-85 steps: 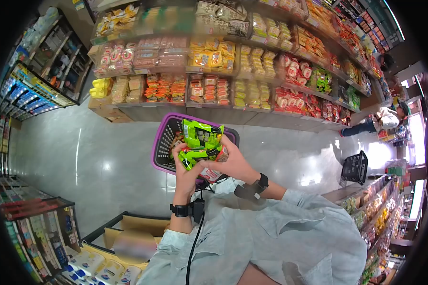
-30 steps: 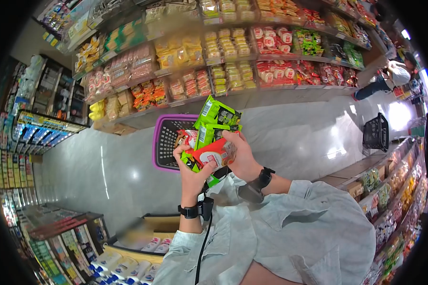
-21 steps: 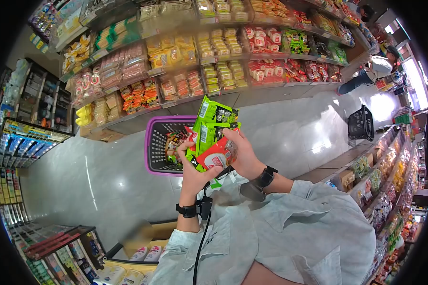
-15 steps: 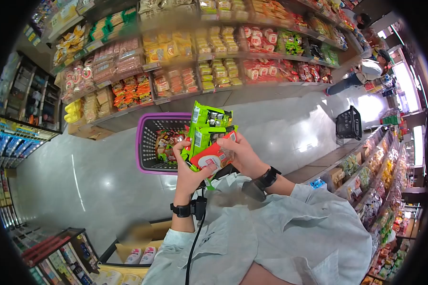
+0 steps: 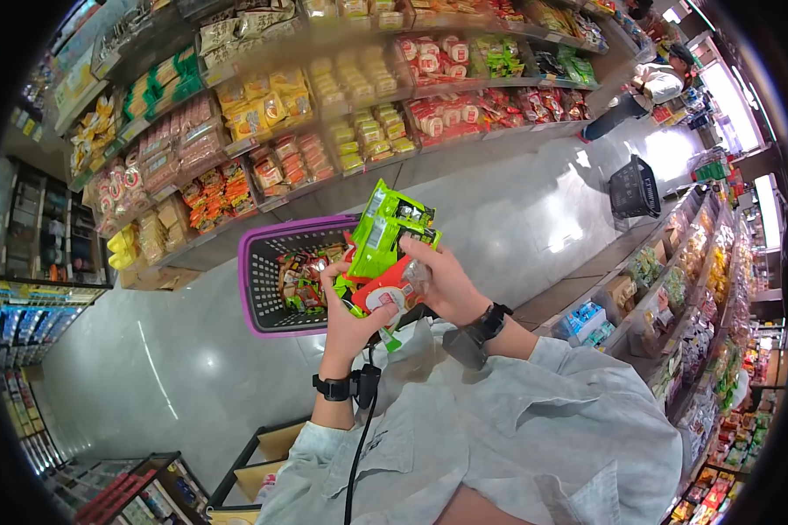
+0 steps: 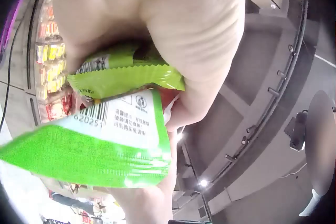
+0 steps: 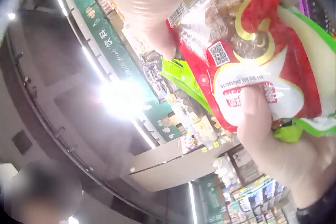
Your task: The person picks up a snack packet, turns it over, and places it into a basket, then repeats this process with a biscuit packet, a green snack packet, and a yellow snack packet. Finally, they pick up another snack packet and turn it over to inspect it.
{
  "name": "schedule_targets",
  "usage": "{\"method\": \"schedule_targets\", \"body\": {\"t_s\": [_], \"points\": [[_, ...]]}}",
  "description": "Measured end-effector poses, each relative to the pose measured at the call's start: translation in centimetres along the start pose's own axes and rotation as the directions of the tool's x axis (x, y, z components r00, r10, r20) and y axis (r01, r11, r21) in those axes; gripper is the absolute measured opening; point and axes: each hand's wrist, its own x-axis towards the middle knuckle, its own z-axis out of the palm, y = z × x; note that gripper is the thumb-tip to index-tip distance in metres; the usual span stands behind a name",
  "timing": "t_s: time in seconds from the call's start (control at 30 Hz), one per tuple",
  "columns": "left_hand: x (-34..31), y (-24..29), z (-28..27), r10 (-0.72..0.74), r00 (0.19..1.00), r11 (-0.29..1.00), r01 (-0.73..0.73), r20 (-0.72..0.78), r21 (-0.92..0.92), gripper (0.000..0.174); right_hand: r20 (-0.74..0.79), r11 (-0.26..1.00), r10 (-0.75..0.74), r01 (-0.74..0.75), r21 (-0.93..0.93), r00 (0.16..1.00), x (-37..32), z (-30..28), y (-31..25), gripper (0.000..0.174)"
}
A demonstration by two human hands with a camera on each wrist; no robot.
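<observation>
In the head view both hands hold a bunch of snack packets in front of the body. My left hand point(image 5: 348, 325) grips the bunch from the near left, its thumb pressed on a red-and-white snack packet point(image 5: 389, 287). My right hand point(image 5: 451, 284) grips the other side, with its thumb over the packets. Bright green snack packets point(image 5: 385, 229) fan out behind the red one. In the left wrist view a green packet point(image 6: 100, 166) shows its printed, barcoded back. The right wrist view shows the red packet point(image 7: 302, 50) with a clear window onto brown contents. Most fingers are hidden behind the packets.
A dark shopping basket with a purple rim point(image 5: 247, 271) sits beyond the hands, with several small packets point(image 5: 299, 284) inside. Snack shelves point(image 5: 324, 179) run along the far side. Another black basket point(image 5: 634, 188) and a person point(image 5: 652, 83) are at right.
The red-and-white packet has come to the front of the green ones. Both hands keep their grip. The head view has turned, and the purple-rimmed basket now sits further left with its contents showing.
</observation>
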Motion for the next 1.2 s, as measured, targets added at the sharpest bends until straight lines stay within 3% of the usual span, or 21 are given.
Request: {"method": "schedule_targets", "body": {"t_s": [0.23,0.33,0.43,0.7,1.0,1.2], "points": [[-0.2,-1.4,4.2,0.063,0.978,0.997,-0.072,-0.197,-0.037,0.079,0.131,0.938,0.152,-0.185,0.295,0.98,1.6,-3.4,-2.7,0.033],[-0.9,-1.4,6.9,0.087,0.955,0.995,-0.072,-0.285,0.063,0.075,0.241,0.9,0.235,-0.304,0.311,0.942,1.6,-4.4,-4.4,0.038],[-1.8,-1.9,9.1,0.052,0.927,0.999,-0.046,-0.371,0.025,0.075,0.291,0.869,0.307,-0.391,0.302,0.906,1.7,-5.6,-5.8,0.042],[-3.5,-3.1,12.4,0.089,0.845,0.98,-0.169,-0.527,-0.105,0.076,0.453,0.807,0.397,-0.538,0.242,0.798,1.6,-7.4,-7.1,0.056],[-2.2,-2.7,8.8,0.022,0.881,0.923,-0.2,-0.472,-0.329,0.072,0.395,0.886,0.263,-0.382,0.263,0.88,1.3,-5.1,-7.0,0.058],[-2.2,-3.0,5.2,-0.083,0.913,0.851,-0.144,-0.4,-0.506,0.07,0.38,0.909,0.242,-0.345,0.232,0.893,1.4,-3.6,-5.5,0.058]]}}
